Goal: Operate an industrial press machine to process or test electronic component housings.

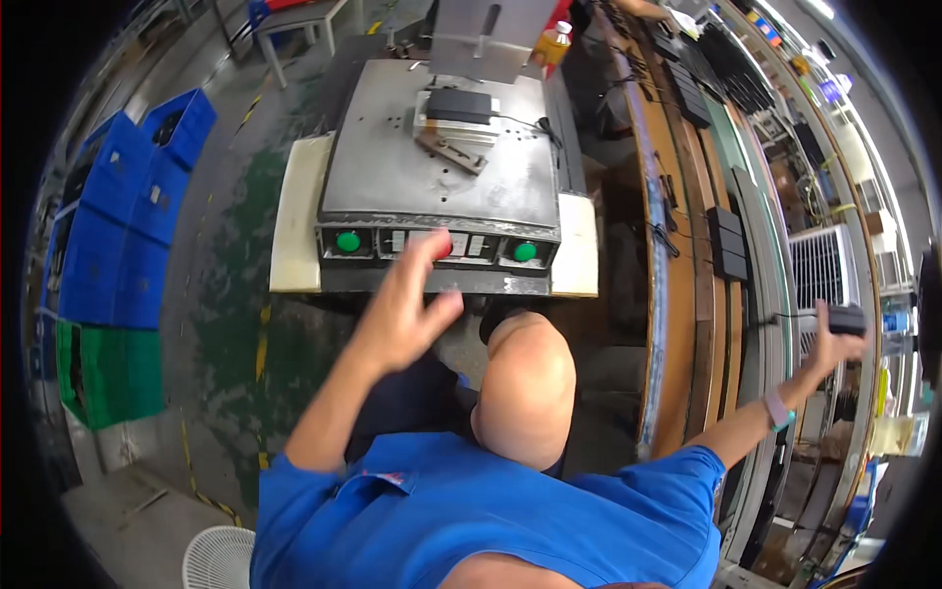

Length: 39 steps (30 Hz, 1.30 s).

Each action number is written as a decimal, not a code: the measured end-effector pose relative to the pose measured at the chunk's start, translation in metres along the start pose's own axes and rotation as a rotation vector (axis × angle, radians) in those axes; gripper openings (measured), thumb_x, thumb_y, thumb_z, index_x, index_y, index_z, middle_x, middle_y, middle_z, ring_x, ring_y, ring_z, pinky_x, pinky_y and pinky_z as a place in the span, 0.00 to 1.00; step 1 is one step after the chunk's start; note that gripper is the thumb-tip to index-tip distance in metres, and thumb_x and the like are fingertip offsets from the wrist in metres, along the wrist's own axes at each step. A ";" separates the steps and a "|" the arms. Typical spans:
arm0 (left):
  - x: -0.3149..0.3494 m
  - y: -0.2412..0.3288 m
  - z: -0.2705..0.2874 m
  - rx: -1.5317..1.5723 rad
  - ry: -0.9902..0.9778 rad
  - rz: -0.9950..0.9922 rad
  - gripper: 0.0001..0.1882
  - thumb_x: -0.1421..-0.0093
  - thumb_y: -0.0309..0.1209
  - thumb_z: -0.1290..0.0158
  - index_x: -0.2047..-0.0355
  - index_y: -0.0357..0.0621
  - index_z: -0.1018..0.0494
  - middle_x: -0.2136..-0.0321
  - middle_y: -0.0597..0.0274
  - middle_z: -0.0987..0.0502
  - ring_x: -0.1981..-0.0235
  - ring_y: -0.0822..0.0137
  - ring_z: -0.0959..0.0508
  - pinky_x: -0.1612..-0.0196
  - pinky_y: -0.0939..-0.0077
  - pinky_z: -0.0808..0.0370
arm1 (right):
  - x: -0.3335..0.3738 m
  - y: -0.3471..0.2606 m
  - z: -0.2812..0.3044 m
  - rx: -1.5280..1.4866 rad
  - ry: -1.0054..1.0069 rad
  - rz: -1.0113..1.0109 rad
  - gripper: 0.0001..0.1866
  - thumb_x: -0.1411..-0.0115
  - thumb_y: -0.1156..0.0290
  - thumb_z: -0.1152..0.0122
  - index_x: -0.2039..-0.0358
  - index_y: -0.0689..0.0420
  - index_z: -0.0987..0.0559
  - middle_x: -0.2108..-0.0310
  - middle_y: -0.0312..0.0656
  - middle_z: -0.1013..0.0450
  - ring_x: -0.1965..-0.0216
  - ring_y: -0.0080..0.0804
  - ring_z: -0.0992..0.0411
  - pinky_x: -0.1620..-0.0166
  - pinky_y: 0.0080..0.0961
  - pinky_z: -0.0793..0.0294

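Observation:
My left hand (397, 314) is in front of the machine's control panel, thumb and fingers apart, with nothing in it. Its fingertips overlap the red button (445, 245) from this angle; whether they touch it I cannot tell. Green buttons sit on either side, a left one (347, 241) and a right one (525, 252). On the machine's metal bed (392, 167), a black power adapter (459, 105) rests in a metal fixture (461, 131), its cord trailing right. Far to the right, my right hand (832, 346) grips another black power adapter (846, 319) above the bench's far side.
Blue bins (142, 226) and a green bin (108, 373) line the left side. A metal upright plate (481, 39) rises behind the fixture. Along the right bench lie black adapters (726, 243), cords and a white grille (822, 265). A white stool (218, 558) stands at lower left.

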<state>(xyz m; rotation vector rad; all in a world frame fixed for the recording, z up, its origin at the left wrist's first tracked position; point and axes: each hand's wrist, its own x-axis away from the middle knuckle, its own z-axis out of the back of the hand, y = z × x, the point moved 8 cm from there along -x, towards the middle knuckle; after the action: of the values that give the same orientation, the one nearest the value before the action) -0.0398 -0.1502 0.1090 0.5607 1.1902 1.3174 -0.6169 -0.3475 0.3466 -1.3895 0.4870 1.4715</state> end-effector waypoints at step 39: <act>0.038 -0.132 0.073 0.158 0.446 0.317 0.26 0.50 0.18 0.44 0.49 0.44 0.33 0.63 0.61 0.24 0.63 0.68 0.22 0.55 0.74 0.25 | 0.284 -0.350 -0.368 -0.149 -1.355 0.917 0.52 0.45 0.50 0.32 0.28 0.49 0.51 0.33 0.54 0.45 0.34 0.58 0.45 0.36 0.51 0.41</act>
<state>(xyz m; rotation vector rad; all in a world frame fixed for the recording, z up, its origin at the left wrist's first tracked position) 0.0746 -0.1249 0.0074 0.6043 1.6303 1.6844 -0.0869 -0.4013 0.1128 0.0709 0.0766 2.7799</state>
